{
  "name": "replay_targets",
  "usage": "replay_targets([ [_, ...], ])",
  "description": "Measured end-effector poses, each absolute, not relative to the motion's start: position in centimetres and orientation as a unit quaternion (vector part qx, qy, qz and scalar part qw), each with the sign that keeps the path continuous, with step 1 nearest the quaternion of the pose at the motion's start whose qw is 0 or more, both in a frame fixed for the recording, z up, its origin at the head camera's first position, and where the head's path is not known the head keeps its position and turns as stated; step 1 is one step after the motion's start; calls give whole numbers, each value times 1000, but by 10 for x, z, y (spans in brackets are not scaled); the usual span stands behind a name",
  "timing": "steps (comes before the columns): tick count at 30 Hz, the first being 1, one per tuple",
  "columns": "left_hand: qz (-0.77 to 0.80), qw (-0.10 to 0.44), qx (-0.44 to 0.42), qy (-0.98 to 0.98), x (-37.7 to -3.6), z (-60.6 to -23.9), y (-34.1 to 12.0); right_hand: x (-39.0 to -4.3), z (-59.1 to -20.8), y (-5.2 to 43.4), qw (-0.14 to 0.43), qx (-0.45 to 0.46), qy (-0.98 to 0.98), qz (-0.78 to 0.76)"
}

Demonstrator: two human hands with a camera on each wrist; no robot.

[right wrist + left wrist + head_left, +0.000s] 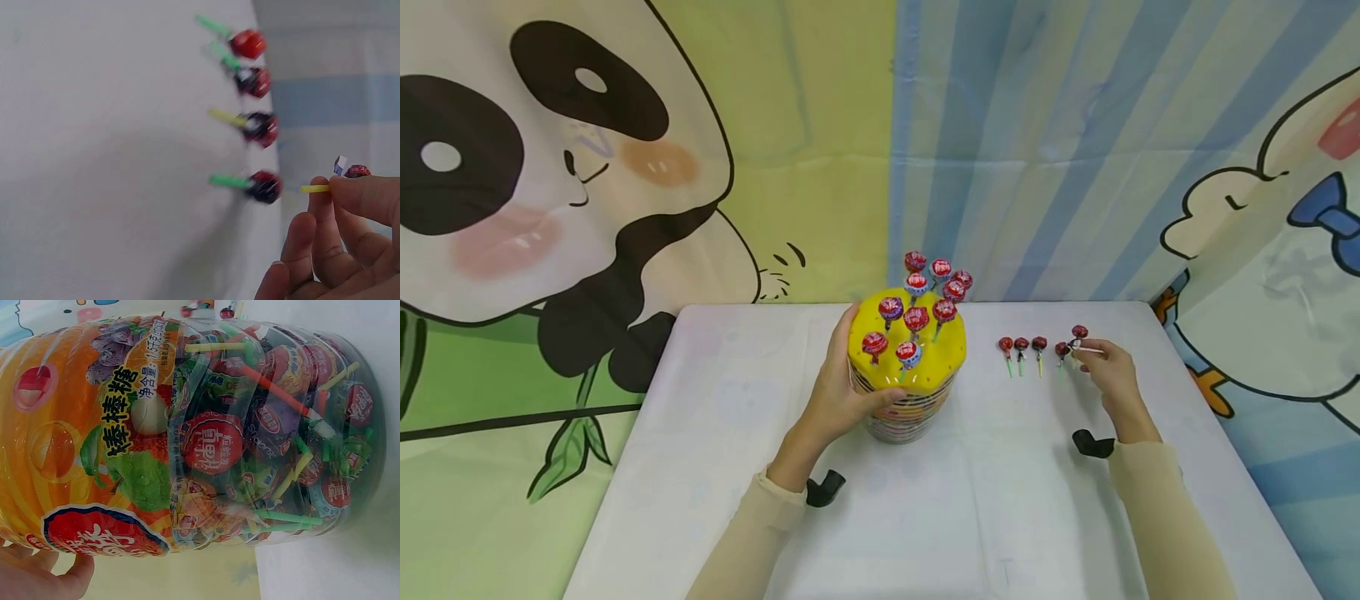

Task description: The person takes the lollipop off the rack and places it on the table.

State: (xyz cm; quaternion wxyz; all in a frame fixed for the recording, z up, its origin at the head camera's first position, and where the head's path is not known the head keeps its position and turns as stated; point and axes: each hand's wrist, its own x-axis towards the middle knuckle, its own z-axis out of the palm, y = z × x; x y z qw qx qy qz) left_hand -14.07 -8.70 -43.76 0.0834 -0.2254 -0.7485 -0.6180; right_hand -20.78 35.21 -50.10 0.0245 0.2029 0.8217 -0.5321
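Observation:
In the head view, my left hand holds the side of a large clear plastic jar with a yellow lid. Several wrapped lollipops stand stick-down in the lid. The left wrist view shows the jar's fruit-printed label and lollipops inside, my left fingers against its wall. My right hand pinches a red-wrapped lollipop by its yellow stick, raised above the table at the right.
Several lollipops lie in a row on the white table, between jar and right hand, sticks toward me. A cartoon-printed curtain hangs behind the table. A black strap end sticks out at each wrist.

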Motion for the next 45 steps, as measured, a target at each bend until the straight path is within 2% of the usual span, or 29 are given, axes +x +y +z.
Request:
replay_targets([
  [7, -609, 85, -223, -756, -141, -438, -87, -215, -524, 370, 61, 250, 844, -470],
  [12, -606, 89, -224, -758, -141, -438, -88, -220, -528, 371, 77, 249, 879, -400],
  [32, -613, 78, -217, -756, -141, -437, -87, -215, -525, 361, 47, 186, 918, -347],
  [39, -610, 78, -215, -758, -140, -437, -87, -209, -517, 353, 15, 179, 911, -372],
  [45, -607, 85, -219, -759, -141, -437, -87, -202, -479, 319, -56, 115, 881, -455],
])
